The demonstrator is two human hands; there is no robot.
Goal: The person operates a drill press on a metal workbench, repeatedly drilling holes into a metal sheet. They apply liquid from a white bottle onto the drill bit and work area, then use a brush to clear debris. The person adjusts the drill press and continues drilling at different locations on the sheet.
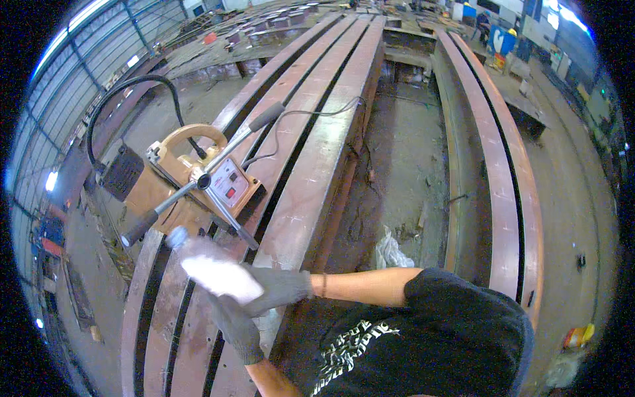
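Note:
A clear plastic bottle (221, 272) with whitish contents is tilted over the steel beams, its cap end (177, 237) towards the magnetic drill. My right hand (278, 289), in a grey glove, grips the bottle's lower end. My left hand (235, 329), gloved alike, is closed against the underside of that same end; its fingertips are partly hidden. Just beyond the bottle, a cream-coloured magnetic drill (182, 175) stands on the beams. One of its black-gripped feed handles (241, 231) comes down close to the bottle. The drill's lower front is partly hidden.
Long parallel steel beams (331, 132) run away from me, with dark slots between them. A cable (297, 112) trails from the drill over them. Another beam pair (493, 178) lies to the right. A crumpled plastic bag (392, 251) sits on the floor between.

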